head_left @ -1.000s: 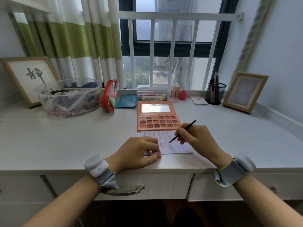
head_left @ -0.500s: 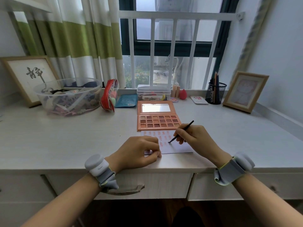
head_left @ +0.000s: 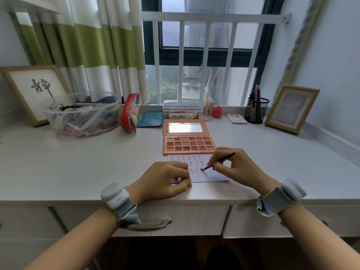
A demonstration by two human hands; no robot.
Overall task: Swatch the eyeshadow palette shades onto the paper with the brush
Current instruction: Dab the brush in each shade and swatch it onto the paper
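- the right hand (head_left: 236, 167) pinches a thin black brush (head_left: 218, 161) between thumb and fingers, like a pen, its handle slanting up and to the right.
- the brush tip touches the white sheet of paper (head_left: 211, 175), just right of the lowest pinkish swatch marks.
- the left hand (head_left: 166, 181) lies curled, fingertips pressing down on the paper's left part; it grasps nothing that can be seen.
- rows of small pink and peach swatches run across the paper's upper part, some hidden by the left hand.
- the peach-coloured open eyeshadow palette (head_left: 189, 146) lies just beyond the paper, touching or nearly touching its far edge, its mirror lid (head_left: 185, 127) tilted back.
- both wrists wear grey bands with white pods.
- all rest on a pale wooden desk (head_left: 78, 168); further back stand a clear plastic bowl of oddments (head_left: 81, 114), a black mesh pencil cup (head_left: 256, 110) and two framed pictures, one at each side.
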